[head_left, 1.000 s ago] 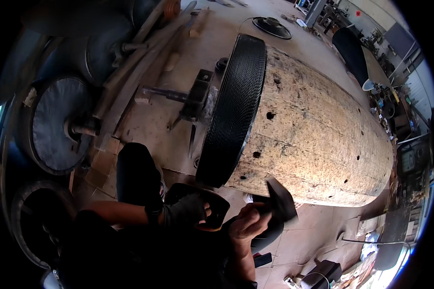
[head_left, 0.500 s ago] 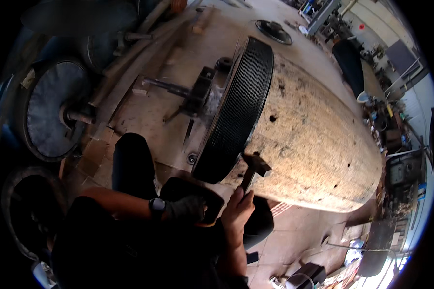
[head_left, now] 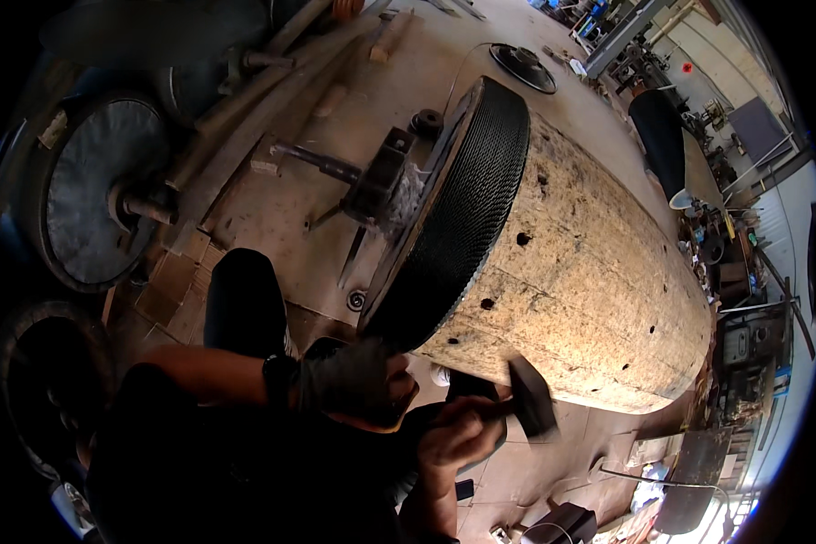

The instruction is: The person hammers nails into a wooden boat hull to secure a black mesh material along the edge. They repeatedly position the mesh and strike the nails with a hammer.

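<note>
We have before us the big pale cylindrical drum of pressed chipboard (head_left: 589, 272), lying on its side across the dusty concrete workshop floor (head_left: 281, 208), and around its near end sits the wide black woven band (head_left: 462, 218), wrapped snug against the drum's rim. As far as we can judge, the band is already seated on that end, while its lower edge, close to our hands, is where the work is going on. Our right hand (head_left: 458, 435) is closed in a fist around the handle of a dark-headed hammer (head_left: 528, 399), the head just below the drum's underside. Our left hand (head_left: 354, 381), in a dark glove, is curled shut at the band's lowest edge; whether it pinches the band or only presses it we cannot tell. The rest of the drum's long body shows bare board with scattered holes.
</note>
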A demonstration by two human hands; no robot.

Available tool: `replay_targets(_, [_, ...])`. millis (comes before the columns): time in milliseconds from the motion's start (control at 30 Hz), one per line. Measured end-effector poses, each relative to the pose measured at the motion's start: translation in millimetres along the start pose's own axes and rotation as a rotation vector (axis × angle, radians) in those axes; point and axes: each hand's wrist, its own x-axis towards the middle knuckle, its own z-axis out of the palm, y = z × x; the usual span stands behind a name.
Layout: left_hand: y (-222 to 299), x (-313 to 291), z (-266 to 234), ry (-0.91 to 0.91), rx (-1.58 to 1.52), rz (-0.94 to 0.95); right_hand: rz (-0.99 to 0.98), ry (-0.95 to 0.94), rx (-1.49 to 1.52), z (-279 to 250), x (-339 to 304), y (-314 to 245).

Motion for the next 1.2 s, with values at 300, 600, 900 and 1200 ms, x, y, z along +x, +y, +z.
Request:
replay_targets(300, [-76.2, 129.4, -51.7, 0.647, 0.571, 0.133, 0.067, -0.204, -0.22, -1.3, -4.7, 5.5])
replay_targets(600, [-87.0, 142.2, -49.4, 0.642, 0.369, 0.095, 0.307, -0.257, -0.196, -1.1, -1.5, 11.2])
replay_targets(900, [-86.8, 149.5, -45.9, 0.655, 0.219, -0.049, 0.157, -0.177, -0.19, 1.0, 17.7, 11.7])
replay_targets(1200, [-81.8, 156.8, -53.5, 0.639, 0.506, 0.116, 0.336, -0.208, -0.049, -8.4, 23.1, 13.3])
